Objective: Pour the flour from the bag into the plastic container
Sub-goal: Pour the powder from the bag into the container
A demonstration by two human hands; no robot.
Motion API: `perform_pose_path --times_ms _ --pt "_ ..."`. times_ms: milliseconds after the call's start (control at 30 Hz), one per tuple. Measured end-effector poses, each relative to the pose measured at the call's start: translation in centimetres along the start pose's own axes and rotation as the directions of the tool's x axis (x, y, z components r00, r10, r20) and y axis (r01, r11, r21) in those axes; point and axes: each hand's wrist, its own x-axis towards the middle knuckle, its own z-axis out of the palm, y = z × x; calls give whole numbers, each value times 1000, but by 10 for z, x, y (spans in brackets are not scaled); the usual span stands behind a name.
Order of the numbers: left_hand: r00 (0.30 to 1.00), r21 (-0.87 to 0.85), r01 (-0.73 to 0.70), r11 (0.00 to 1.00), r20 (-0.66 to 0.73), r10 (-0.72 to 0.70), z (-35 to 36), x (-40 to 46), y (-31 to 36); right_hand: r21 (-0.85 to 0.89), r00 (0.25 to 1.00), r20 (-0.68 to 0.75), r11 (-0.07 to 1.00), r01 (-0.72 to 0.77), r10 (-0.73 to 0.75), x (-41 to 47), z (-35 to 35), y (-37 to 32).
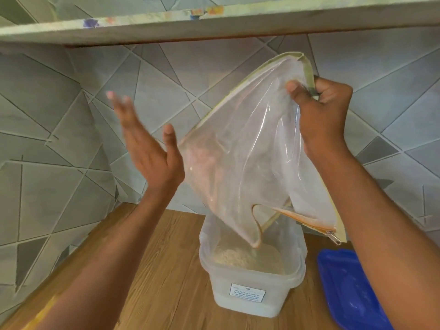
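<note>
Both arms reach up: my right hand [319,108] pinches the almost empty bag [250,151] at two o'clock, left hand [147,148] flat, holding nothing. Flour [247,257] sits in the container [252,289].

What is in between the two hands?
The clear bag, in the head view. The right hand pinches its top corner; the open left hand is beside it. Its mouth hangs over the plastic container.

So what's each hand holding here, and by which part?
Right hand pinches the bag by its upturned bottom corner. Left hand is open beside the bag, holding nothing.
</note>
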Motion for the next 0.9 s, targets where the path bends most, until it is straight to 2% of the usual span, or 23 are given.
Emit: perform_pose_path --times_ms 33,67,100,167,200,267,300,400,433,533,600,667,733,767,800,867,900 --pt "996 14 -10 1000 -90 12 0 2 1 1 1000 0 1000 3 -3 0 -1 1" --pt "998 29 -26 999 -54 28 2 3 -1 1 1000 0 1000 4 -4 -1 -1 2" --pt "996 36 -37 999 80 34 3 -1 -1 -3 1000 0 1000 1 -1 -1 -1 1" --pt "912 10 19 1000 409 -21 3 -14 -4 -16 1000 4 1000 -2 2 -1 -1 0" --pt "900 -18 46 999 435 -34 3 -20 -6 -20 1000 8 1000 -4 4 -1 -2 0" --pt "962 -17 96 995 258 -88 1 -22 -6 -13 1000 18 1000 -17 17 -4 -2 -1" --pt "969 -9 139 990 206 -134 1 -19 -4 -8 999 21 1000 -24 25 -4 -3 -1" --pt "933 -65 205 977 316 -175 3 -13 1 -9 999 18 999 -37 37 -5 -2 0" --pt "944 -67 210 975 275 -184 3 -13 0 -2 999 22 999 -36 36 -5 -1 -1" --pt "985 -122 170 978 43 -166 1 -10 0 9 999 20 1000 -30 30 -7 -1 -2" --pt "990 -103 124 987 -56 -130 -1 -6 2 10 999 26 1000 -28 28 -10 0 -4" --pt "996 -42 90 995 -8 -90 -3 -7 -1 13 999 26 999 -32 32 -11 1 -6" --pt "959 -9 97 995 267 -92 -3 -15 -6 15 999 20 999 -37 37 -11 1 -8" --pt "934 -39 100 994 347 -80 -4 -19 -6 17 999 21 999 -36 36 -11 2 -8" --pt "942 -63 93 994 330 -67 -5 -20 -7 17 999 25 999 -34 34 -12 3 -7" --pt "995 -51 68 996 76 -64 -6 -14 -4 3 999 29 1000 -31 31 -13 4 -7" --pt "997 -42 72 997 -32 -74 -7 -8 -1 -4 999 24 999 -32 32 -13 5 -6"
